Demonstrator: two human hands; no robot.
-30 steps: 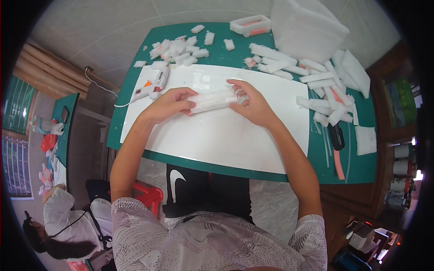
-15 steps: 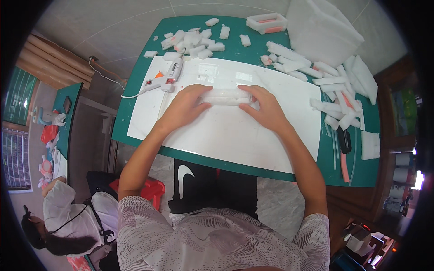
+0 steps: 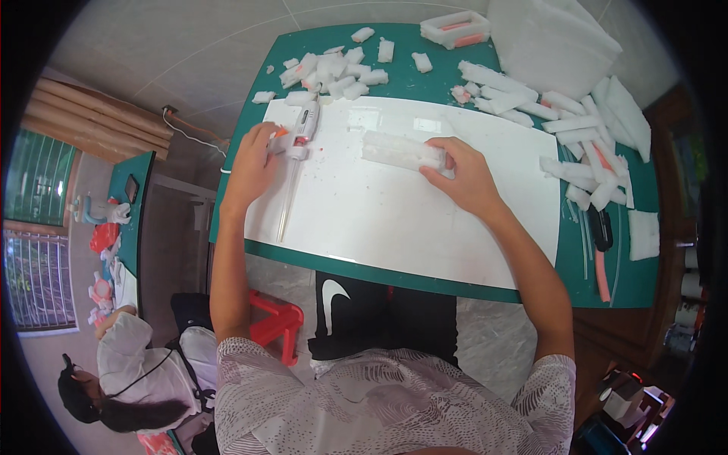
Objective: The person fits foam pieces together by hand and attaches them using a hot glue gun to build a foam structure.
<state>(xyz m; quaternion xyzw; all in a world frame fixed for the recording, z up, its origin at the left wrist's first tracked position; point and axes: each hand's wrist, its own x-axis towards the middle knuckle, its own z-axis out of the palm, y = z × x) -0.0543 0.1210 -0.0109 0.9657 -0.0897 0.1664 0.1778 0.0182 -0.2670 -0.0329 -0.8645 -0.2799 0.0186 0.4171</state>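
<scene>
A white board (image 3: pixel 394 212) lies on a green table (image 3: pixel 644 280). My right hand (image 3: pixel 464 174) presses on a block of white foam strips (image 3: pixel 398 150) resting on the board. My left hand (image 3: pixel 254 161) grips the handle of a white glue gun (image 3: pixel 302 130) with orange trim at the board's far left corner; a clear glue stick (image 3: pixel 287 199) juts out from its rear toward me.
Loose white foam pieces (image 3: pixel 334 72) are heaped at the table's far side and foam strips (image 3: pixel 576 121) along the right. A small tray (image 3: pixel 455 29) sits at the back. A dark-and-orange knife (image 3: pixel 601 250) lies at right. Another person (image 3: pixel 129 364) sits at lower left beside a red stool (image 3: pixel 277 322).
My left hand left the foam block and moved left to the glue gun, taking hold of it. My right hand stays on the foam block.
</scene>
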